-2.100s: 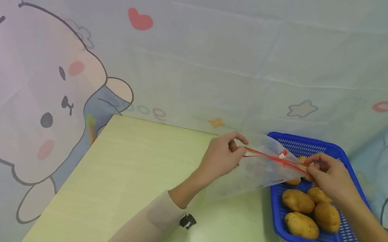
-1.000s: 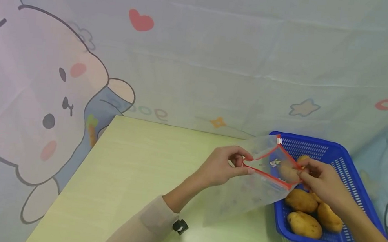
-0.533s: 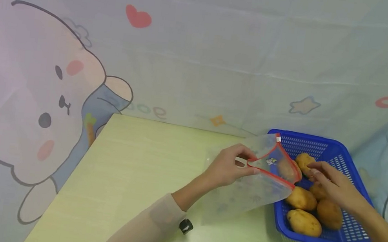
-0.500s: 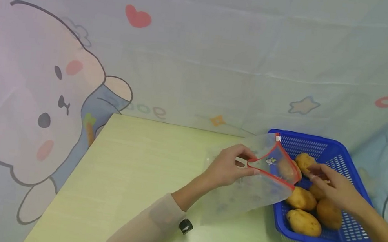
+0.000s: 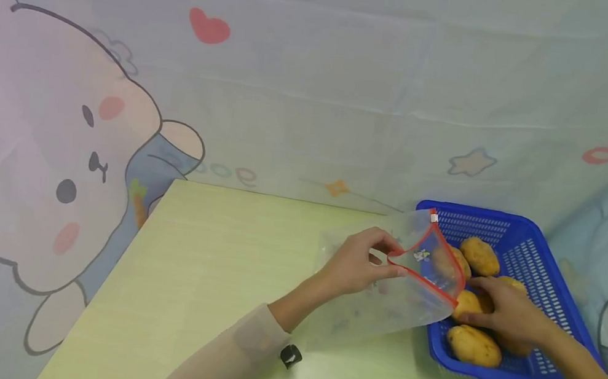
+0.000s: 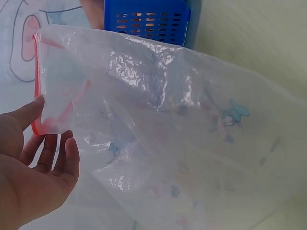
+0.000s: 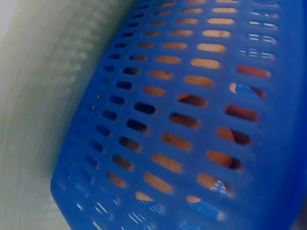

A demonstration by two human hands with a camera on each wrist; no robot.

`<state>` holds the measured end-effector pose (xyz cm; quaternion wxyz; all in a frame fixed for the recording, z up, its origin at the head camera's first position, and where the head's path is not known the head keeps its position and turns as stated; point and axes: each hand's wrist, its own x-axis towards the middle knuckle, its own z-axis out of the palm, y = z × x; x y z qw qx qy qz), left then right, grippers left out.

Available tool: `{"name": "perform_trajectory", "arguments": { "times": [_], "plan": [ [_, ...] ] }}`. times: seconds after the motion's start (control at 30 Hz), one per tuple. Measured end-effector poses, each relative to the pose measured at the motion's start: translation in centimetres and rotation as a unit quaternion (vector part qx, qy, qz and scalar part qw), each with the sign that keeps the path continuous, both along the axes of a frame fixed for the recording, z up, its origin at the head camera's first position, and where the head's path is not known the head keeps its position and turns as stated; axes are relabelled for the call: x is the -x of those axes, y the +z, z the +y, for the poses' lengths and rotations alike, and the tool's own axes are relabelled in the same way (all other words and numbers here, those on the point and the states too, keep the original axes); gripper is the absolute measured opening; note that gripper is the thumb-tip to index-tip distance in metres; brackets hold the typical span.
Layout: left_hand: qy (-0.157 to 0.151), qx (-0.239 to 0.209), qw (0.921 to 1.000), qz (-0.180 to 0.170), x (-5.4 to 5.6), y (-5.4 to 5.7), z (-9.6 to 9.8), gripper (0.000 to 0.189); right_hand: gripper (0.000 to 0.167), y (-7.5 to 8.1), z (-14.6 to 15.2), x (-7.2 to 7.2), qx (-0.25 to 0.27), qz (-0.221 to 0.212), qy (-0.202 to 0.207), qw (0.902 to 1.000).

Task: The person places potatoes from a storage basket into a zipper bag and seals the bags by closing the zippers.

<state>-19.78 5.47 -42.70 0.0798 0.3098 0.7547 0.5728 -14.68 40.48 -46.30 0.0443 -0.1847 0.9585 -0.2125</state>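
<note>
A clear zip bag with a red zip edge hangs with its mouth spread toward the basket. My left hand pinches the near side of that mouth between thumb and fingers; the left wrist view shows this hand at the red edge. Inside the blue plastic basket, my right hand grips a potato, thumb and fingers on either side of it. The right wrist view holds mostly the basket's slotted wall, which hides that hand's grip.
Other potatoes lie around the right hand, one at the front and one at the back. The basket stands at the right of the pale table. A printed cloth hangs behind.
The zip bag's mouth has been spread apart. My right hand has let go of its edge and moved down into the basket, onto a potato. The left hand keeps its pinch.
</note>
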Motion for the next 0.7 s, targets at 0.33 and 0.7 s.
{"name": "perform_trajectory", "arguments": {
  "times": [0.33,0.7],
  "plan": [
    [-0.002,0.018,0.9998,0.011,-0.3,-0.1,0.2,0.031,0.069,0.7,0.3,0.0,-0.009,0.002,-0.021,0.9997],
    [0.003,0.021,0.9996,0.02,-0.3,0.0,0.1,0.03,0.06,7.7,-0.1,0.9,0.082,0.061,-0.089,0.9908]
  ]
}}
